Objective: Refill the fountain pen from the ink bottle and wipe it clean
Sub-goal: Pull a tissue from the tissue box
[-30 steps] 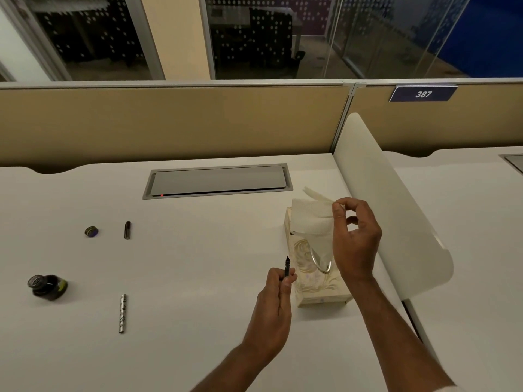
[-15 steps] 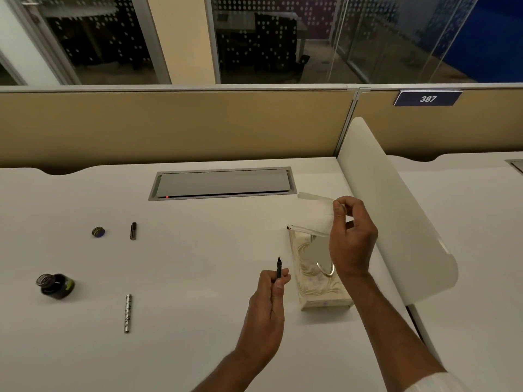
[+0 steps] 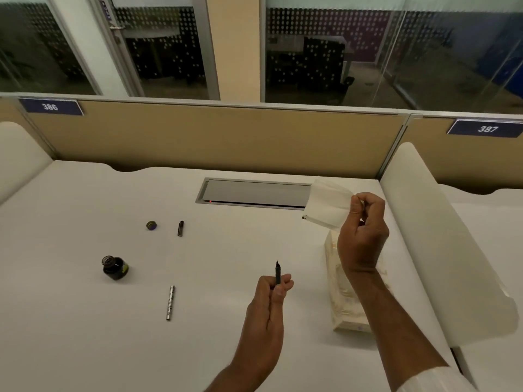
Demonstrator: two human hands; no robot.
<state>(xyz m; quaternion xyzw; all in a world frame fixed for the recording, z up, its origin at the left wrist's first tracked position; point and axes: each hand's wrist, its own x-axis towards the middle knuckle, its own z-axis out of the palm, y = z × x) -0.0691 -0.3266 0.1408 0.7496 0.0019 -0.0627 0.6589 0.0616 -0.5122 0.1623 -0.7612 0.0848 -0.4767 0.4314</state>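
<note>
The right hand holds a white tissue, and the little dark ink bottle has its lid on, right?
No. In the head view the little dark ink bottle stands open; its round lid lies apart on the white desk. The right hand does hold the white tissue.

White laminate desk top (image 3: pixel 85 335), with wavy cut-outs along its far edge. Set flush into it at the back, centre: a grey metal cable hatch (image 3: pixel 254 192), with a tiny red light at its near left corner.

To my left stands a squat dark glass ink bottle (image 3: pixel 114 268) with a yellow-green label, upright, mouth uncovered. Beyond it, well apart, lies a small round dark bottle cap (image 3: pixel 151 225). Near that, on its right, a short dark pen piece (image 3: pixel 180 228) lies flat.

Nearer me, a slim silver patterned pen tube (image 3: pixel 170 302) lies pointing away from me.

To my right, a long cream patterned tissue box (image 3: pixel 343 304) lies lengthwise, near the white curved divider panel (image 3: pixel 424 236) along the desk's right edge.
</note>
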